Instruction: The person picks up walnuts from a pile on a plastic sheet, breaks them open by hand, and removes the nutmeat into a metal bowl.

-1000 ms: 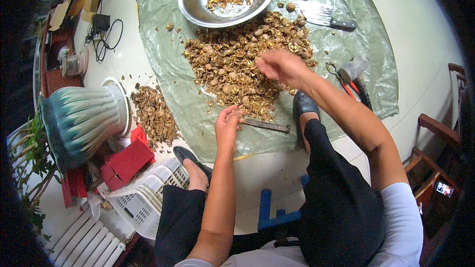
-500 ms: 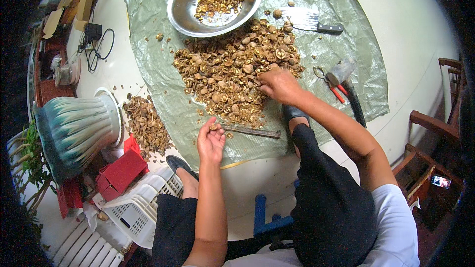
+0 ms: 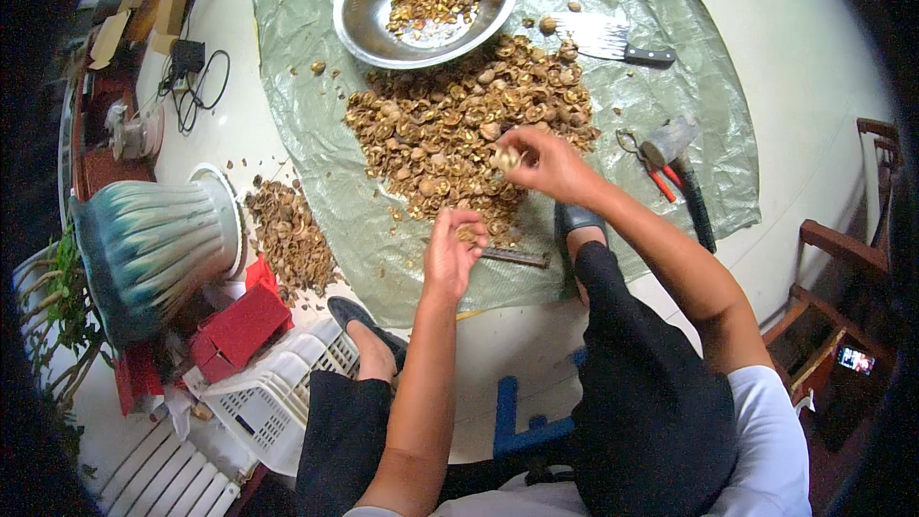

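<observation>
A large pile of cracked walnuts and shells point(image 3: 431, 139) lies on a green woven tarp point(image 3: 325, 191). Over the pile's near right part, my right hand point(image 3: 550, 165) pinches a pale walnut piece point(image 3: 507, 159) between thumb and fingers. My left hand point(image 3: 448, 258) is at the pile's near edge, palm turned up, its fingers curled round a small walnut piece point(image 3: 469, 233). Just beyond the left hand a flat metal bar point(image 3: 517, 257) lies on the tarp, partly hidden by the fingers. At the far side a steel bowl point(image 3: 364, 24) contains walnut kernels point(image 3: 436, 0).
A cleaver point(image 3: 603, 38), red-handled pliers point(image 3: 659, 177) and a black-handled hammer point(image 3: 691, 187) lie to the right. On the left are a heap of shells point(image 3: 287, 230), a ceramic planter point(image 3: 158, 254), a red box point(image 3: 239, 330) and a white plastic basket point(image 3: 273, 412).
My right hand has lifted from the pile with a pale walnut piece in its fingers. My left hand has moved right, toward the pile, and its fingers have curled more.
</observation>
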Available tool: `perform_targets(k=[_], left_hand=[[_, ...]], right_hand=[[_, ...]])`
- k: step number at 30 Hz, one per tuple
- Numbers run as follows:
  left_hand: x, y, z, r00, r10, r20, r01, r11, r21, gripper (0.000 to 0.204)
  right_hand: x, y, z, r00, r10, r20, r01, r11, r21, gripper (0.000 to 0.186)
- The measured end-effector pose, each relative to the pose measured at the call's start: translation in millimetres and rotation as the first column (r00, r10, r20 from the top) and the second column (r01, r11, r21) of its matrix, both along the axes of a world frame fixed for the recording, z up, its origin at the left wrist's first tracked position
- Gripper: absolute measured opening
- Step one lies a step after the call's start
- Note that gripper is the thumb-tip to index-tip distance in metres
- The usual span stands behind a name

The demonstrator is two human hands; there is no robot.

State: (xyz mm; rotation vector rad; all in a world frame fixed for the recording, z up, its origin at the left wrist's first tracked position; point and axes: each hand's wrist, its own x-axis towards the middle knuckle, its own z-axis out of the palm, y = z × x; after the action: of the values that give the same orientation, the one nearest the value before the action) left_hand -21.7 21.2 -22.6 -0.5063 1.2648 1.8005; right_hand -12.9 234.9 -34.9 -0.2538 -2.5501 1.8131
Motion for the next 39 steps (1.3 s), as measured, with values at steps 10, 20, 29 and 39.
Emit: perform_targets(k=[10,20,29,39], left_hand=[[4.7,22.8,32.9,0.848,-0.391,-0.357,0.332,0.918,-0.216,0.037],[10.6,21.4,44.5,0.852,-0.398,-0.339,0.367,0.917,-0.155,0.040],[9.1,25.6,53.3,0.840,-0.439,-0.321,0.452,0.891,-0.037,0.030],[17.3,16.8,39.4,0.960,-0.256,-0.117,0.264,0.962,0.067,0.033]], right_hand=[[32.3,-27.6,33.7,0.954,0.292,0.064,-0.209,0.804,-0.557,0.038],[32.4,-29.1,57.5,0.916,0.384,0.120,-0.148,0.600,-0.786,0.036],[34.7,-27.1,41.1,0.956,0.247,0.157,-0.046,0.658,-0.752,0.029],[35.0,-35.2,51.5,0.954,0.273,0.123,-0.132,0.752,-0.645,0.027]])
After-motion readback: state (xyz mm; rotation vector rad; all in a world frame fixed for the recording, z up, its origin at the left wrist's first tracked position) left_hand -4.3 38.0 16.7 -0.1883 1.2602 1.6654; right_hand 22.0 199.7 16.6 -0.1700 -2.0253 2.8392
